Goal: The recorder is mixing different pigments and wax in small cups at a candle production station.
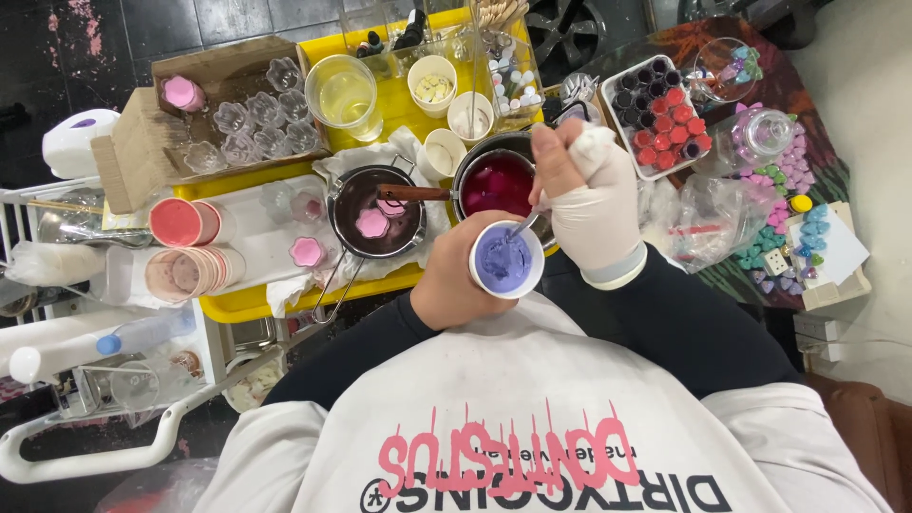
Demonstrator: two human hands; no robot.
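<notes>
Two packages are noted: an open brown cardboard box (142, 133) of clear flower-shaped moulds at upper left, and a white rectangular tray (657, 119) of red and dark small pots at upper right. A white paper cup of lilac liquid (505, 258) is gripped from below by the bare left hand (456, 285), above the yellow tray's (237, 304) front edge. A thin stirring stick (528, 220), dipped in the cup, is pinched by the white-gloved right hand (589, 195).
</notes>
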